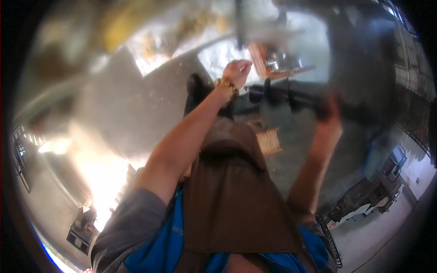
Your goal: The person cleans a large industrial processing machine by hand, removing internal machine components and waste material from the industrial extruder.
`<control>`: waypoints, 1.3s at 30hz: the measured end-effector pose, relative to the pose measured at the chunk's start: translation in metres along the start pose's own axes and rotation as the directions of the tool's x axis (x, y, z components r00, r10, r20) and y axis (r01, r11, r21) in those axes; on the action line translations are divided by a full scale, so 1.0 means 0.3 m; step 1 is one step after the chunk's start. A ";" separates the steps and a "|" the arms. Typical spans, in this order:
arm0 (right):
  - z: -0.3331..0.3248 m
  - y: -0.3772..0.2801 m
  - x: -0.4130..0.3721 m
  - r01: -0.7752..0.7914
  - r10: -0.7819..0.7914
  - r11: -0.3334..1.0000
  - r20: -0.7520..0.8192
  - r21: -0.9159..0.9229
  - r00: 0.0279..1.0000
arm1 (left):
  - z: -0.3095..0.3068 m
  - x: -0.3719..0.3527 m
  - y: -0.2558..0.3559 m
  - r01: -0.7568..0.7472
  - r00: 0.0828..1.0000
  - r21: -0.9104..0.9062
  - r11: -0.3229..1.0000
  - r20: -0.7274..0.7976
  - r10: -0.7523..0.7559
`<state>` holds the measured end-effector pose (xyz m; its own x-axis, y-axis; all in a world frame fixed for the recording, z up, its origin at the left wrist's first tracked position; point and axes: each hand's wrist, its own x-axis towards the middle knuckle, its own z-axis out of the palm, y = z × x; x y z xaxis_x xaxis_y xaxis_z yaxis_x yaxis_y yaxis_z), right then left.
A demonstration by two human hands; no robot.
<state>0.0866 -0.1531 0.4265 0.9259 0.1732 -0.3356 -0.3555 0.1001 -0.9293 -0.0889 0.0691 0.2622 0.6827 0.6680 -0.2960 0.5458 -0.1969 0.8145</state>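
My left hand (237, 72), with a gold-coloured bracelet (226, 86) on its wrist, is raised in front of me with its fingers drawn together. Whether anything small is between them I cannot make out. My right hand (334, 111), smeared by blur, closes around a long dark bar-like object (298, 98). One end of that object points left and stops just short of my left wrist. Beyond my left hand is a reddish-brown wooden frame or tray (258, 59) with shiny metal pieces (275, 63) by it.
A brown apron (241, 204) covers my lap. Below the dark object a light wooden piece (269, 141) shows. Bright light falls on the floor (104, 177) at the left. Dark equipment (364, 200) stands at the lower right. The upper view is blurred.
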 end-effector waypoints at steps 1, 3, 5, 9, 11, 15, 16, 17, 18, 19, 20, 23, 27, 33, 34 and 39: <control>0.000 -0.013 -0.012 -0.011 0.011 1.000 0.011 0.001 1.000 | -0.005 -0.020 -0.020 0.000 1.000 0.002 1.000 -0.001 0.000; -0.078 0.005 0.048 -0.066 0.066 0.997 -0.020 0.037 0.998 | 0.002 -0.053 -0.067 0.289 0.953 -0.385 0.876 0.203 -0.225; -0.094 -0.009 0.065 -0.164 0.173 0.974 -0.047 0.157 0.984 | 0.026 -0.067 -0.122 0.383 0.912 -0.334 0.861 0.283 -0.296; -0.126 -0.034 0.091 -0.196 0.215 0.966 -0.100 0.170 0.971 | 0.024 -0.103 -0.106 0.573 0.806 -0.744 0.343 0.587 -0.073; -0.154 -0.026 0.123 -0.211 0.244 0.955 -0.147 0.206 0.959 | -0.029 -0.105 -0.035 0.400 0.872 -0.697 0.595 0.489 -0.013; -0.212 0.004 0.154 -0.309 0.353 0.917 -0.147 0.253 0.924 | -0.104 -0.100 0.007 0.070 0.912 -0.583 0.809 0.366 0.185; -0.222 0.013 0.154 -0.369 0.417 0.889 -0.146 0.271 0.897 | -0.124 -0.102 0.030 0.071 0.920 -0.550 0.832 0.358 0.158; -0.230 0.016 0.154 -0.427 0.479 0.857 -0.143 0.288 0.866 | -0.142 -0.104 0.052 0.073 0.928 -0.517 0.853 0.349 0.132; -0.220 0.013 0.146 -0.421 0.476 0.859 -0.150 0.291 0.867 | -0.156 -0.105 0.068 0.078 0.938 -0.586 0.806 0.316 0.139; -0.208 0.021 0.137 -0.456 0.529 0.826 -0.179 0.331 0.829 | -0.172 -0.105 0.080 0.080 0.935 -0.587 0.806 0.325 0.144; -0.195 0.030 0.123 -0.484 0.580 0.791 -0.207 0.374 0.788 | -0.189 -0.105 0.091 0.064 0.949 -0.571 0.818 0.290 0.128; -0.173 0.051 0.077 -0.503 0.585 0.775 -0.130 0.383 0.801 | -0.176 -0.094 0.062 0.050 0.964 -0.687 0.725 0.224 0.146; -0.124 0.087 0.052 -0.521 0.635 0.749 -0.219 0.409 0.741 | -0.198 -0.087 0.042 0.056 0.986 -0.684 0.727 0.154 0.068; -0.085 0.114 0.041 -0.481 0.556 0.814 -0.198 0.325 0.808 | -0.191 -0.072 0.043 0.025 0.994 -0.267 0.963 -0.099 -0.053; -0.075 0.115 0.035 -0.440 0.503 0.841 -0.154 0.315 0.851 | -0.196 -0.072 0.035 0.028 0.994 -0.262 0.965 -0.098 -0.055; -0.058 0.104 0.045 -0.375 0.418 0.882 -0.110 0.285 0.902 | -0.225 -0.091 0.068 0.250 0.956 -0.113 0.962 0.184 -0.227</control>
<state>0.0902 -0.1647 0.3903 0.7001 0.0906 -0.7082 -0.6969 0.3025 -0.6502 -0.1293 0.0953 0.3207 0.6183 0.5515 -0.5599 0.6406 0.0590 0.7656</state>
